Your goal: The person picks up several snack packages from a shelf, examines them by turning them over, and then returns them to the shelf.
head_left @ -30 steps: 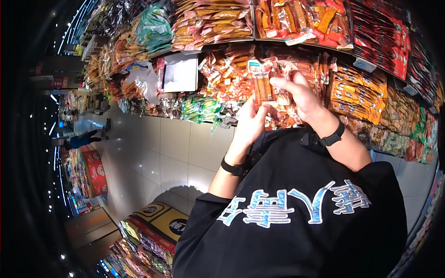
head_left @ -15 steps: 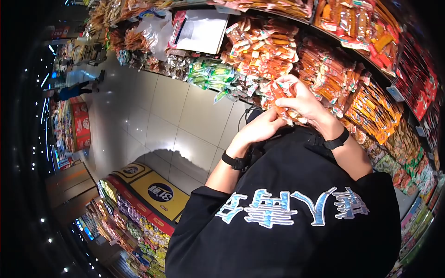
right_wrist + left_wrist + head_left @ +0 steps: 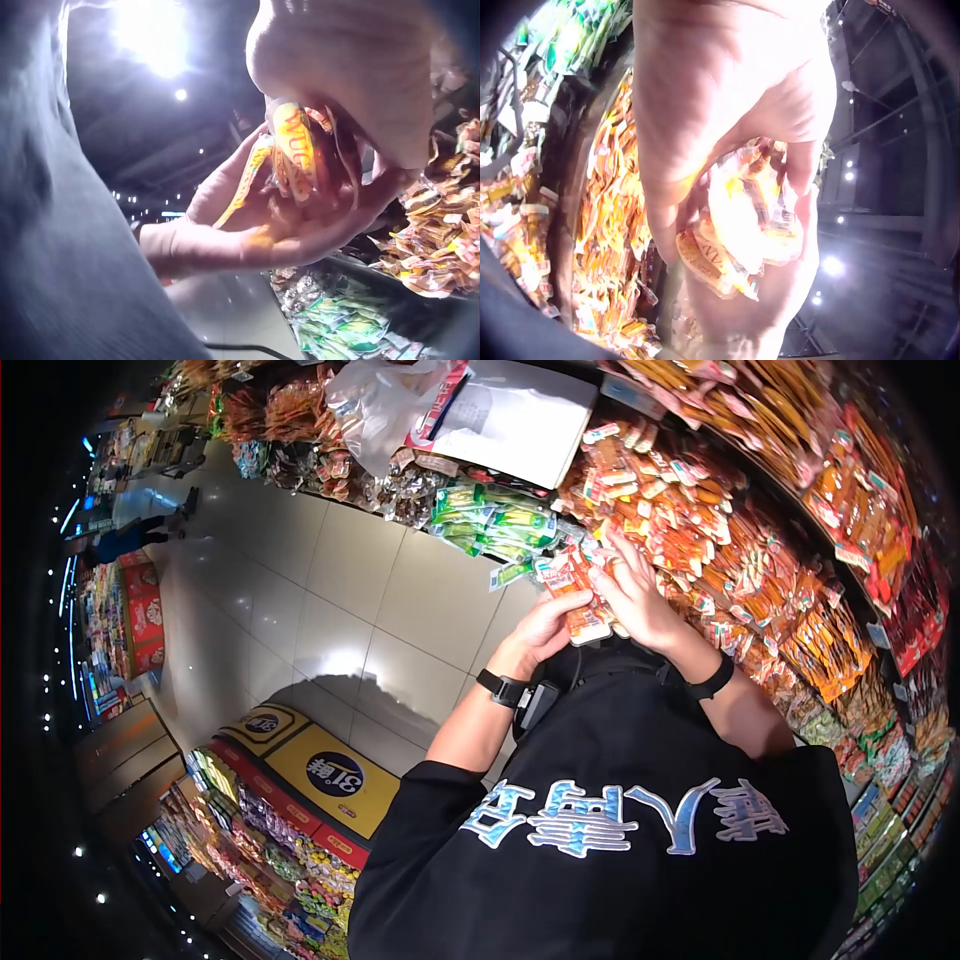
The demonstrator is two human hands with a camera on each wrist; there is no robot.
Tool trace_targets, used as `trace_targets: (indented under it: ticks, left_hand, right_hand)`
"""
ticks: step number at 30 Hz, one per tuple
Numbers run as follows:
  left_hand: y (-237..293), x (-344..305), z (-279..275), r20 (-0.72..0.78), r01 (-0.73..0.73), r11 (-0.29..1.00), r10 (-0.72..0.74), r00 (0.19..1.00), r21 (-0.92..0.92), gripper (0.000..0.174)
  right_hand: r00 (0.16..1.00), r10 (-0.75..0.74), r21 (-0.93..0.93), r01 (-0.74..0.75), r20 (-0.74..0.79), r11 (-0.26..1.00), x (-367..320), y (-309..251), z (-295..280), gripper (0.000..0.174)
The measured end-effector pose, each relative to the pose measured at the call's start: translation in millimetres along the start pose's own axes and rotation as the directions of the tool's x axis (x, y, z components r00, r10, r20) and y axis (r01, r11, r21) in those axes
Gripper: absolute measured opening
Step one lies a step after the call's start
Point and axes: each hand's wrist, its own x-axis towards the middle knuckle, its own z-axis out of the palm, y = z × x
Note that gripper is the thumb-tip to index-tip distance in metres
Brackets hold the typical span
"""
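A small stack of clear-and-orange snack packets (image 3: 567, 572) is held between both hands in front of the chest. My left hand (image 3: 540, 632) grips it from the lower left, the thumb lying across the top packet. On the other side, my right hand (image 3: 640, 598) rests against the stack's edge with its fingers fairly straight. Seen from the left wrist, the packets (image 3: 735, 210) bunch below the left palm, their ends poking out. The right wrist view shows a packet end (image 3: 294, 139) with yellow and red print above the cupped left hand (image 3: 240, 240).
Shelf bins of orange snack packets (image 3: 650, 510) lie just beyond the hands. Green packets (image 3: 495, 520) sit to their left, below a white board (image 3: 515, 420) and a plastic bag (image 3: 375, 410). Tiled floor (image 3: 330, 600) and a yellow-sided display stand (image 3: 300, 760) are at left.
Both hands have drawn the packets back from the shelf toward the body. The right fingers have straightened along the packets' side. The view has swung, shifting the shelf rightward.
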Motion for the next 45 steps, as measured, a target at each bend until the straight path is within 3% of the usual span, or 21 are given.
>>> trace_targets:
  ticks: [2, 3, 4, 6, 9, 13, 14, 17, 21, 25, 27, 28, 30, 34, 35, 38, 39, 42, 45]
  left_hand:
    - [18.0, -4.4, -25.5, -0.056, 0.05, 0.997, -0.053, 0.997, -0.059, 0.042]
    - [24.6, -5.7, -41.4, -0.059, 0.081, 0.993, -0.086, 0.995, -0.089, 0.041]
    - [29.5, -6.9, -55.7, -0.061, 0.113, 0.986, -0.121, 0.991, -0.119, 0.041]
    - [38.2, -3.2, -81.4, -0.06, 0.164, 0.979, -0.172, 0.983, -0.119, 0.039]
    - [43.1, 15.1, -112.8, -0.087, 0.247, 0.965, -0.255, 0.963, -0.09, 0.037]
    - [41.6, 52.1, -152.1, -0.131, 0.341, 0.934, -0.354, 0.926, -0.109, 0.033]
    - [39.9, 61.6, -159.3, -0.207, 0.356, 0.93, -0.367, 0.907, -0.09, 0.031]
    - [29.5, 97.6, -174.2, -0.218, 0.398, 0.916, -0.4, 0.89, -0.053, 0.03]
    - [13.6, 155.9, -188.0, -0.276, 0.413, 0.907, -0.378, 0.884, 0.081, 0.025]
    - [5.5, 198.2, -193.4, -0.521, 0.53, 0.828, -0.376, 0.767, 0.182, 0.014]
    - [-6.5, 215.6, -210.6, -0.544, 0.54, 0.809, -0.353, 0.761, 0.23, 0.01]
    - [-21.4, 232.9, -244.1, -0.496, 0.534, 0.814, -0.374, 0.784, 0.23, 0.013]
    - [-26.7, 237.9, -236.2, -0.358, 0.459, 0.875, -0.383, 0.851, 0.154, 0.014]
    - [-32.0, 244.6, -267.2, -0.491, 0.518, 0.825, -0.364, 0.792, 0.225, 0.019]
    - [-24.7, 243.4, -275.9, -0.415, 0.534, 0.815, -0.415, 0.809, 0.226, 0.021]
    - [-6.4, 207.4, -226.0, -0.549, 0.516, 0.782, -0.276, 0.789, 0.349, 0.026]
    - [0.1, 191.3, -201.9, -0.574, 0.544, 0.749, -0.271, 0.773, 0.378, 0.038]
    - [-1.7, 167.1, -205.8, -0.551, 0.492, 0.746, -0.203, 0.81, 0.448, 0.047]
    - [-16.6, 132.2, -203.6, -0.536, 0.459, 0.747, -0.164, 0.828, 0.481, 0.045]
  right_hand:
    - [0.967, 0.213, 0.076, -0.225, 0.142, 0.971, 13.2, 6.6, 34.6, 0.04]
    - [0.968, 0.009, 0.002, -0.009, 0.249, 1.0, 17.1, 11.0, 41.5, 0.041]
    - [0.966, -0.005, -0.005, 0.006, 0.258, 1.0, 21.7, 12.3, 52.9, 0.043]
    - [0.91, 0.151, 0.061, -0.189, 0.385, 0.98, 36.4, 8.5, 65.1, 0.048]
    - [0.766, 0.491, 0.07, -0.564, 0.415, 0.823, 59.9, -4.1, 71.4, 0.055]
    - [0.854, 0.464, -0.078, -0.459, 0.234, 0.885, 47.7, 3.0, 69.6, 0.055]
    - [0.827, 0.498, -0.071, -0.498, 0.261, 0.864, 44.3, 2.0, 62.4, 0.055]
    - [0.726, 0.617, -0.034, -0.639, 0.303, 0.768, 23.1, 0.5, 37.6, 0.055]
    - [0.742, 0.664, 0.033, -0.669, 0.091, 0.743, -39.2, 7.7, 18.1, 0.048]
    - [0.543, 0.836, 0.05, -0.839, 0.073, 0.541, -72.8, -11.0, -9.3, 0.047]
    - [0.535, 0.845, 0.072, -0.843, 0.008, 0.533, -99.0, -9.4, -4.5, 0.048]
    - [0.533, 0.846, 0.082, -0.842, -0.021, 0.532, -111.3, -8.5, -0.5, 0.049]
    - [0.512, 0.859, 0.112, -0.852, -0.03, 0.511, -123.6, -13.1, 0.9, 0.051]
    - [0.521, 0.852, 0.147, -0.84, -0.054, 0.523, -148.4, -17.1, 8.0, 0.051]
    - [0.539, 0.84, 0.147, -0.828, -0.063, 0.542, -154.5, -14.7, 10.8, 0.051]
    - [0.523, 0.852, 0.202, -0.834, -0.006, 0.513, -163.4, -15.3, 7.2, 0.052]
    - [0.531, 0.847, 0.171, -0.834, -0.01, 0.524, -168.9, -12.6, 7.9, 0.052]
    - [0.568, 0.823, 0.096, -0.818, -0.019, 0.567, -193.1, -0.6, 13.0, 0.052]
    - [0.603, 0.798, 0.103, -0.793, -0.012, 0.601, -222.1, 0.7, 11.0, 0.051]
